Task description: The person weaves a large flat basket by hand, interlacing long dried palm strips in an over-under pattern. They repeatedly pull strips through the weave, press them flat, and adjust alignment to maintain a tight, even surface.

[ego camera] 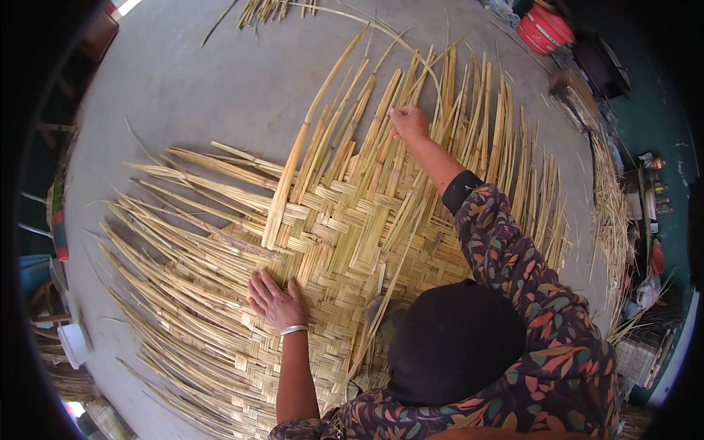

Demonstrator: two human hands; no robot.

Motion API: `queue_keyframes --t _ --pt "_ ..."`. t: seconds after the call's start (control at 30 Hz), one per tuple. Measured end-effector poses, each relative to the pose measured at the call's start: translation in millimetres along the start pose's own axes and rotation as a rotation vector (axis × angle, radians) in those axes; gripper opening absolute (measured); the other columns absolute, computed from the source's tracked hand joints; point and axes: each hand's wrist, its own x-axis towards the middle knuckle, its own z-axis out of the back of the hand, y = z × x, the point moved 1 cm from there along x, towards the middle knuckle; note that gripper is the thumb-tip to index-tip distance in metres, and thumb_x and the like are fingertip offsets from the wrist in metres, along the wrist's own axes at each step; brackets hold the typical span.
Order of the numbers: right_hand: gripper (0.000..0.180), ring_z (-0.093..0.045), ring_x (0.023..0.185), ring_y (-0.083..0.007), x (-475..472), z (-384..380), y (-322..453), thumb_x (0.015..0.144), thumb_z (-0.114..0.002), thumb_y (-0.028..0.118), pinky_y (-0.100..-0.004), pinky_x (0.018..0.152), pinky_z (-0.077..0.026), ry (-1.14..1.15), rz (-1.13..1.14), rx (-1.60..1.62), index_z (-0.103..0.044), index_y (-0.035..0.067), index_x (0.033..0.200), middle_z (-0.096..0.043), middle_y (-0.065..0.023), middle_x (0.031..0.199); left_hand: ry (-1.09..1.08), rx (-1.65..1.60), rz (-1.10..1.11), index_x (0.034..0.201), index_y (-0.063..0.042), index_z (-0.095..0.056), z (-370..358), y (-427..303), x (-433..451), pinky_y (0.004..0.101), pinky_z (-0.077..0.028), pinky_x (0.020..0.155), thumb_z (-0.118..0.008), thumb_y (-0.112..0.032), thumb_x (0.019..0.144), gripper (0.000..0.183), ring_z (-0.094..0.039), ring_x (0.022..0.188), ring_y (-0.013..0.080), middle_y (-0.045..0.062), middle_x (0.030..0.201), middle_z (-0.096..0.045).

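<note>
A large mat (pixel 330 264) of flattened, split reed strips in a diagonal twill weave lies on the floor before me. My left hand (pixel 279 302) rests palm down on its left part, fingers spread, holding nothing; a silver bangle circles that wrist. Farther out, my right hand (pixel 410 124) has its fingers curled and pinched at a reed strip (pixel 397 93) among the unwoven ends along the far edge. The fingertips are partly hidden. One wide, loose strip (pixel 291 170) lies over the weave and sticks out past the far edge. Long unwoven ends (pixel 181 258) fan out to the left.
My black-clothed knee (pixel 456 341) and a grey shoe (pixel 379 313) are over the mat. Cut stalks (pixel 269 11) lie on the concrete floor (pixel 181 82) at the top. A red bucket (pixel 544 30), straw (pixel 610 209) and a cardboard box (pixel 575 96) line the right side; a white bucket (pixel 74 344) stands left.
</note>
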Motion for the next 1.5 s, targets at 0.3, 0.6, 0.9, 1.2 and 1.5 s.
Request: queue_keyframes --t 0.3,0.6,0.9,1.2,1.5 --pt "0.020 -0.055 0.053 -0.0119 57 12 -7 0.082 -0.071 0.020 -0.0270 0.040 -0.038 -0.020 -0.347 0.185 -0.056 0.006 0.082 -0.057 -0.0047 0.072 -0.005 0.016 -0.017 0.142 -0.004 -0.031 -3 -1 0 0.0494 -0.011 0.112 -0.051 -0.044 0.088 0.070 -0.017 0.140 0.0331 0.015 0.150 -0.026" --pt "0.013 -0.049 0.049 -0.0129 94 24 -4 0.073 -0.067 0.004 -0.0304 0.040 -0.037 0.042 -0.128 0.387 -0.055 0.006 0.077 -0.052 -0.0027 0.064 -0.033 0.041 -0.019 0.142 -0.004 -0.032 -1 1 0 0.0481 -0.014 0.112 -0.049 -0.043 0.089 0.068 -0.020 0.139 0.0329 0.016 0.148 -0.028" --pt "0.003 -0.060 0.060 -0.0183 138 37 9 0.074 -0.059 0.005 -0.0323 0.051 -0.046 -0.383 0.116 -0.180 -0.059 0.002 0.075 -0.061 -0.0094 0.071 -0.059 0.022 -0.046 0.142 -0.005 -0.031 -4 -3 -1 0.0491 -0.014 0.111 -0.049 -0.042 0.089 0.068 -0.021 0.139 0.0335 0.016 0.148 -0.029" --pt "0.011 -0.057 0.057 -0.0141 109 55 79 0.087 -0.051 0.009 -0.0274 0.049 -0.046 -0.035 -0.137 0.651 -0.060 0.002 0.091 -0.062 -0.0062 0.074 -0.050 0.025 -0.031 0.142 -0.004 -0.032 -4 0 -2 0.0483 -0.011 0.112 -0.051 -0.042 0.088 0.068 -0.019 0.140 0.0331 0.016 0.148 -0.029" --pt "0.016 -0.049 0.055 -0.0078 30 35 144 0.091 -0.057 0.017 -0.0212 0.049 -0.043 0.341 0.213 0.559 -0.062 0.003 0.097 -0.057 -0.0008 0.070 -0.026 -0.086 0.073 0.140 -0.009 -0.036 4 1 5 0.0501 -0.012 0.111 -0.058 -0.038 0.085 0.066 -0.020 0.139 0.0341 0.016 0.147 -0.030"
